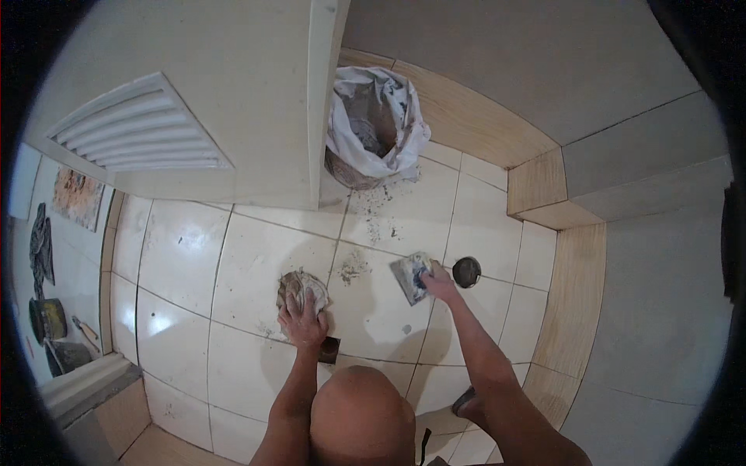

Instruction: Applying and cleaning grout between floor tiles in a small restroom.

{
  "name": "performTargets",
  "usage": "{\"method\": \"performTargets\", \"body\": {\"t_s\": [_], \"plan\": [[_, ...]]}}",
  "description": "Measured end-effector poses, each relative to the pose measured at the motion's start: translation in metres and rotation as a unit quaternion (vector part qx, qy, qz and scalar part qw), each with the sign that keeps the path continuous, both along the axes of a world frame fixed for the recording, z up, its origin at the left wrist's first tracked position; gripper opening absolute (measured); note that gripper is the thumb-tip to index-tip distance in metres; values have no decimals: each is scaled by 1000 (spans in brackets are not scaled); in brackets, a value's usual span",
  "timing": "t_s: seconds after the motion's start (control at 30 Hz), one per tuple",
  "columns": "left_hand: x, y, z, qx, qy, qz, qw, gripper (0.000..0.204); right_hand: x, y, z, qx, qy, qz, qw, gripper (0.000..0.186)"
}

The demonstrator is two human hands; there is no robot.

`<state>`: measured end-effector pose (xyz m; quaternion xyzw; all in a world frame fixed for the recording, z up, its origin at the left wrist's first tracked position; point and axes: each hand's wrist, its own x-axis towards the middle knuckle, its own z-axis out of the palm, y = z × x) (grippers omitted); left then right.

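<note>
My left hand presses on a crumpled, dirty beige rag on the white tiled floor, its fingers curved over the cloth. At the right, my right hand grips a grout-smeared rectangular float by its handle. A round dark object or opening lies just beyond the float, and a small dark square is beside my left wrist. Grey smears mark the tiles between and beyond my hands. My bent knee fills the lower middle.
A pale panel with a louvred vent stands at upper left, beside a lined bin. Wood-look skirting and grey walls border the right. At far left lie a bucket, a dark cloth and a handled tool.
</note>
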<state>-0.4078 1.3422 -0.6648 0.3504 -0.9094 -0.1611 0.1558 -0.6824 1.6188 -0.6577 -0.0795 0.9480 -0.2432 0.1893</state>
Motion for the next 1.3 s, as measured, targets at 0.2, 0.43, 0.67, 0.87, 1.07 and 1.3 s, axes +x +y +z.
{"method": "performTargets", "body": {"t_s": [0.2, 0.43, 0.67, 0.87, 1.07, 1.3], "plan": [[32, -28, 6, 0, -47, 36, 998, 59, -76, -183, 77, -239, 84, -48, 966, 69], [32, -28, 11, 8, -34, 44, 998, 64, -189, -270, 150, -140, -19, -53, 989, 37], [63, -37, 28, 15, -32, 48, 998, 65, -149, -220, 244, -499, -98, -143, 849, 40], [60, -35, 25, 27, -14, 39, 999, 62, -44, -174, 368, -431, 31, -83, 898, 39], [63, -36, 17, 54, -7, 28, 998, 60, 16, -163, 410, -358, -53, 125, 924, 40], [59, -33, -2, 72, -82, -2, 994, 58, 90, -264, 430, -389, -97, 176, 899, 35]]}}
